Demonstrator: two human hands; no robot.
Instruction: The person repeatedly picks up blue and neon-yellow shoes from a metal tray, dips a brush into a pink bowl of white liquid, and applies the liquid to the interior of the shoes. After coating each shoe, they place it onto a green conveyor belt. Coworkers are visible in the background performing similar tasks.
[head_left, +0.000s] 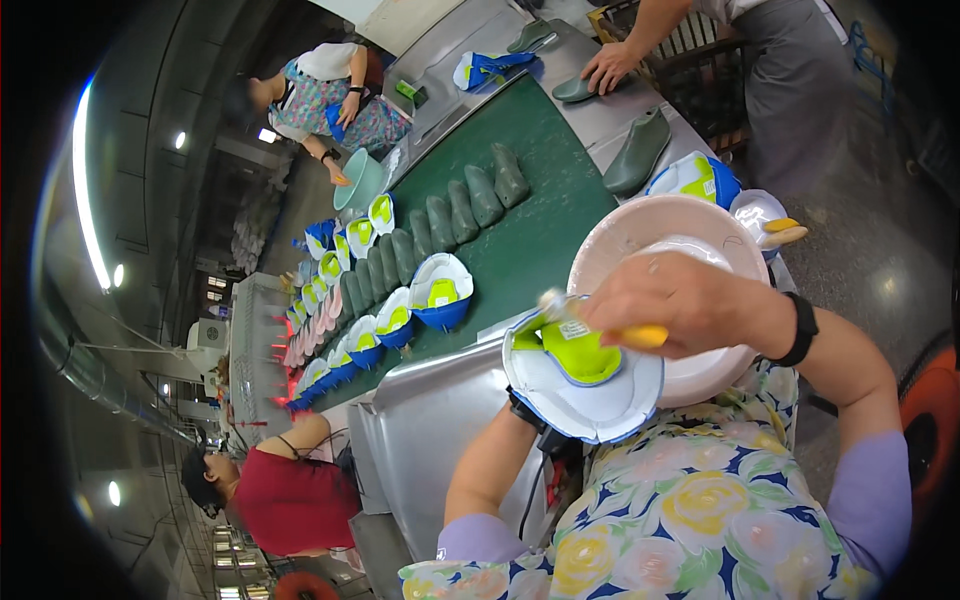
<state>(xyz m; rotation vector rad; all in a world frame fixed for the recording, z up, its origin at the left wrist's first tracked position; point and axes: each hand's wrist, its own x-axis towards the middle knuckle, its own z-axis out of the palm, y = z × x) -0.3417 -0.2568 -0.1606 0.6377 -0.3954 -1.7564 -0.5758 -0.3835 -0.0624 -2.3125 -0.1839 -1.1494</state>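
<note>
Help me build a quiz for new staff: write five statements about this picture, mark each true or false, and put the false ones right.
1. The right hand holds a yellow-handled brush over a blue-and-white shoe upper with a lime-green patch. True.
2. A round pale-pink basin lies to the left of that upper. False: it is on the upper's right.
3. Dark green foot-shaped lasts are lined up on a flat green surface. True.
4. The co-worker's hand at the top right rests on scissors. False: it is on a grey-green foot-shaped last.
5. The right wrist wears a white band. False: the band is black.
</note>
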